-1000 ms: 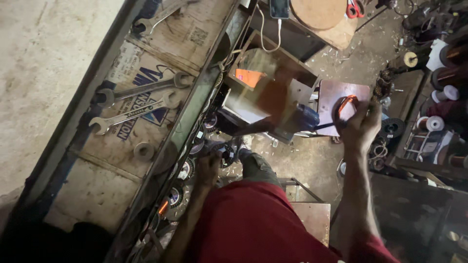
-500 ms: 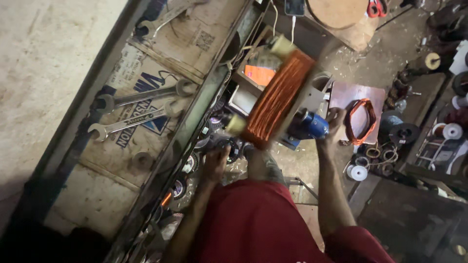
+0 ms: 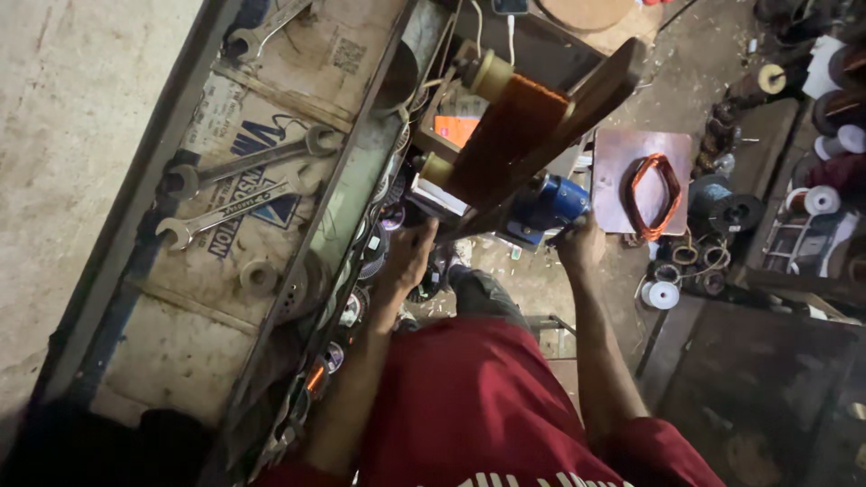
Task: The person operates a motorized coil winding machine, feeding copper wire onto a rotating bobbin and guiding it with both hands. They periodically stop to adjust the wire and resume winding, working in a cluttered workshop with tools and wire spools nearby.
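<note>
Left hand [image 3: 410, 257]: fingers curled against lower edge of winding frame [image 3: 532, 126], gripping it.
Right hand [image 3: 580, 245]: closed on handle beside blue motor [image 3: 550, 203], just left of it.
Winding frame: above both hands, tilted, wrapped in copper wire.
Wire coil [image 3: 654, 191]: right of right hand, lying on pink board [image 3: 631, 144].
Spanners [image 3: 239, 185]: far left of left hand, flat on cardboard.

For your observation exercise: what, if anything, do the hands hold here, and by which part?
The right hand grips the winding machine at its blue part. The left hand is at the machine's lower near edge; whether it grips cannot be told.
</note>
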